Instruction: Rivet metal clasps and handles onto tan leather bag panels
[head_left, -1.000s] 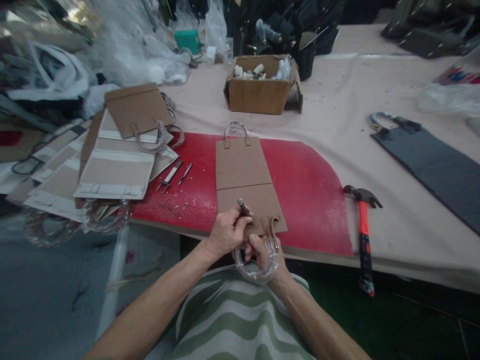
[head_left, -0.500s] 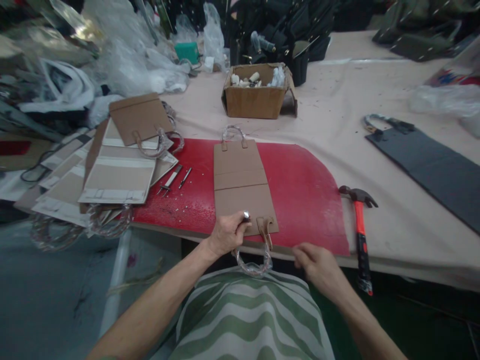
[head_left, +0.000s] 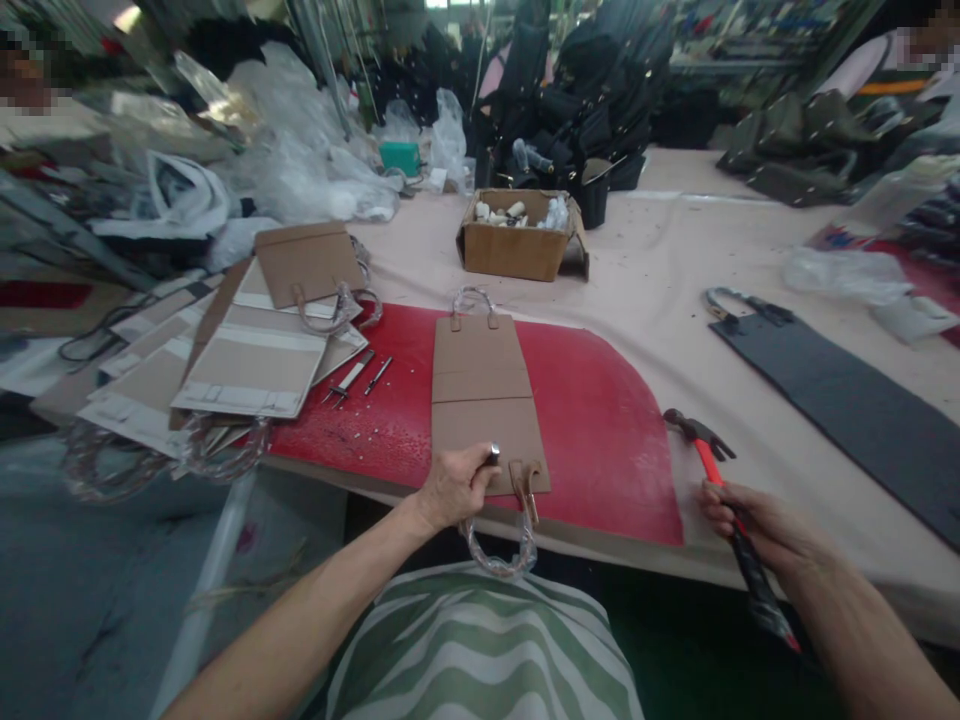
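My left hand (head_left: 454, 486) is closed around a small metal punch (head_left: 493, 455), its tip standing on the near edge of a flat brown bag panel (head_left: 484, 395). That panel lies on a red cutting board (head_left: 600, 420); a plastic-wrapped handle (head_left: 501, 545) hangs from its near edge over the table rim, and another handle (head_left: 471, 300) sits at its far end. My right hand (head_left: 754, 520) is wrapped round the shaft of a red-handled hammer (head_left: 712, 460) lying at the board's right.
A stack of brown panels with wrapped handles (head_left: 247, 350) lies at left, two small tools (head_left: 360, 375) beside it. A cardboard box (head_left: 517, 240) stands behind. A dark grey panel (head_left: 840, 400) lies at right. Plastic bags and black bags crowd the back.
My right hand left the wrapped handle, swung right and took hold of the hammer. My left hand stayed on the punch at the panel's near edge. The view tilted up.
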